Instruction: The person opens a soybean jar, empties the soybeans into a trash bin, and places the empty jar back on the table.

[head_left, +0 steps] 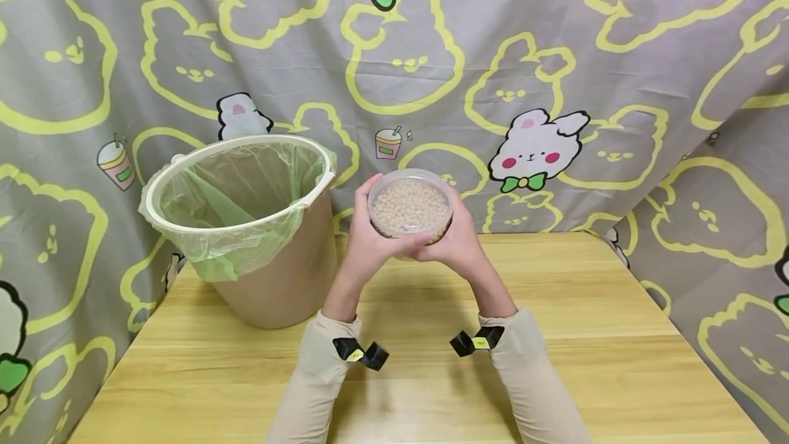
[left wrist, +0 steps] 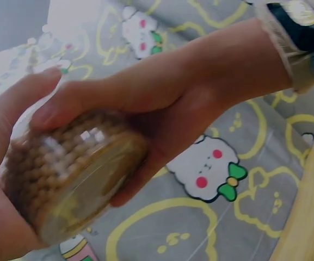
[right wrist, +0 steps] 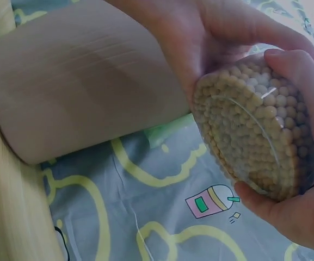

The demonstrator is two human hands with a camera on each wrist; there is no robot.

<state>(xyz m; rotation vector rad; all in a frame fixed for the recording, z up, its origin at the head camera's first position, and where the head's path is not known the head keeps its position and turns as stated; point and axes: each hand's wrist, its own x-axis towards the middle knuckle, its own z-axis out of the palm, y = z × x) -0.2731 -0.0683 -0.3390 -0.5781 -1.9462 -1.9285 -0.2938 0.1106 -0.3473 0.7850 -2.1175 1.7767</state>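
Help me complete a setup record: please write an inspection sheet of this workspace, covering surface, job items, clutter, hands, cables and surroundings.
Surface: light wood-grain table.
Job items: round clear plastic tub of small beige balls, held up off the table.
Clutter: large round beige bin with translucent green bag liner, standing at the table's left.
Hands: left hand and right hand grip the tub from opposite sides.
Cables: nothing seen.
Surroundings: grey cloth curtain with yellow animal outlines and white rabbits.
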